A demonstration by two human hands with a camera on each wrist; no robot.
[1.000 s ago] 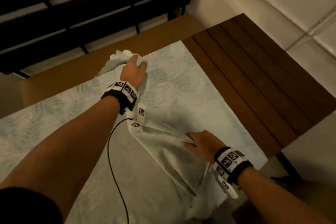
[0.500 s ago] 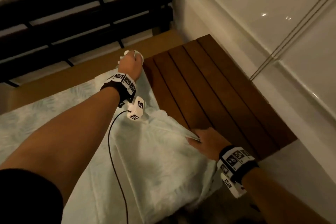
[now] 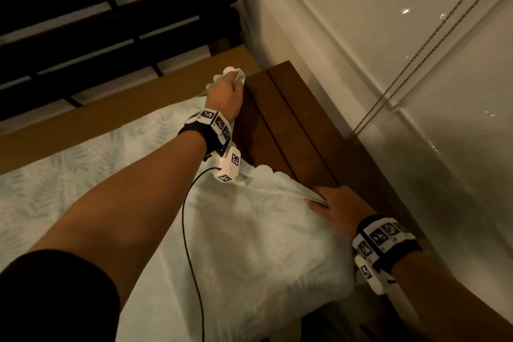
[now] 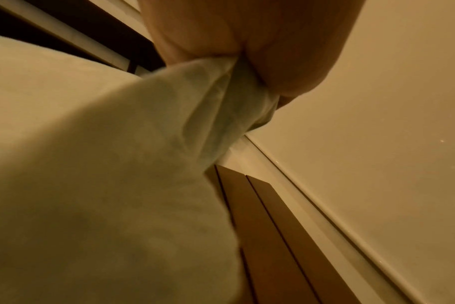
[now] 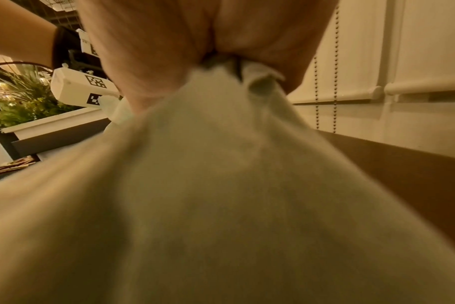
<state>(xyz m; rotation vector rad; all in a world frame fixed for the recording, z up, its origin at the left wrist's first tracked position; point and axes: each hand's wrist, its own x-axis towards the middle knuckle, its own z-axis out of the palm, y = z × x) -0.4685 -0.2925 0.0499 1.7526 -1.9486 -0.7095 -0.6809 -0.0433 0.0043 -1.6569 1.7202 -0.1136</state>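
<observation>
Pulling cloth [image 3: 249, 244] across counter [image 3: 291, 133]: your left hand [image 3: 224, 96] fists far corner, right hand [image 3: 336, 207] pinches near edge. Cloth covers left part, right part bare. Draw both hands evenly, edge taut.

Cloth [image 3: 249, 244] lies on the table's [image 3: 294, 133] left part.

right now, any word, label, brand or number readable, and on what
No readable words, brands or numbers in any view.
The left wristband and right wristband carry only black-and-white square code markers, not text.
The cloth shows a leaf pattern, no label in view.
</observation>
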